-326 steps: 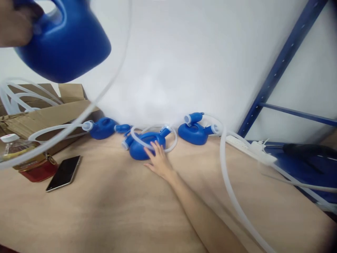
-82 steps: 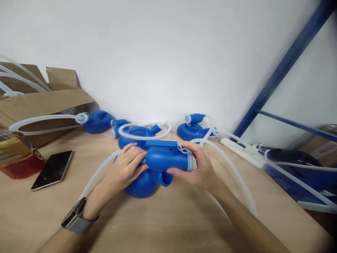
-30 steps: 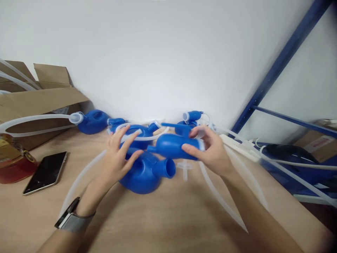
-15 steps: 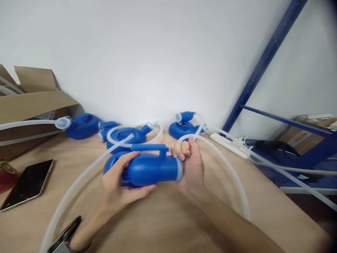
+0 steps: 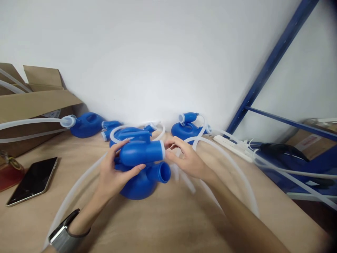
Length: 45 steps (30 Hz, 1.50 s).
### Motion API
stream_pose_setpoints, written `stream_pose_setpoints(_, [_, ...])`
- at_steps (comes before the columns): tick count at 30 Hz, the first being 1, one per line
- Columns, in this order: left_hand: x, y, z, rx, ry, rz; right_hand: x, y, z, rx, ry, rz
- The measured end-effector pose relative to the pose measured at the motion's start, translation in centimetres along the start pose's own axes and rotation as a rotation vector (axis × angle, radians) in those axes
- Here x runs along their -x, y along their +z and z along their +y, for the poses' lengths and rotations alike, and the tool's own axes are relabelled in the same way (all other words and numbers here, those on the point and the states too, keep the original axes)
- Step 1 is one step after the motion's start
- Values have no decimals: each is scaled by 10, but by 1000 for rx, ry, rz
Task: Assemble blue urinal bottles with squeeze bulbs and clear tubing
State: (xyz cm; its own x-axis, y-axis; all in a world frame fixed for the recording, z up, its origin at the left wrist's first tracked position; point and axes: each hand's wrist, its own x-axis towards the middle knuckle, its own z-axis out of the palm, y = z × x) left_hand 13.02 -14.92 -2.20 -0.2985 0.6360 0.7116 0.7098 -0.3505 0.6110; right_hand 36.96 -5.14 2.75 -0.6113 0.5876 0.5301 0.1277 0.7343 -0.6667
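My left hand is wrapped around a blue plastic urinal head, a rounded piece with a bar-shaped handle on top and a white rim facing right. Just below it, a blue urinal bottle stands on the table, its round neck uncapped and pointing right. My right hand is beside the white rim, fingers half curled and thumb apart from them. Its fingertips are at the rim; whether they touch it I cannot tell. A translucent hose lies under the right hand.
More blue urinal bottles with hoses stand along the wall. A cardboard box is at the left, near a phone and a red object. A white power strip and blue metal rack stand at the right.
The urinal head has moved up and left in my left hand, exposing the bottle and its uncapped neck below. My right hand has gone from a fist at the rim to loosened fingers.
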Motion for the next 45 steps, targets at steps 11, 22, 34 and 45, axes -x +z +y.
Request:
stream_pose_setpoints(11, [0,-1,-1,20,-13,-127,3,-3,-4,-135,44,-180])
stream_pose_setpoints(22, [-24,-15,-15,98,-137,112,3,-17,1,-169,-6,-130])
stream_pose_setpoints(34, [-29,-5,-47,-144,-269,69,13,-22,-5,343,-220,-485])
stream_pose_setpoints(45, [-33,-8,-60,-162,-301,14,12,-12,-10,265,-91,-486])
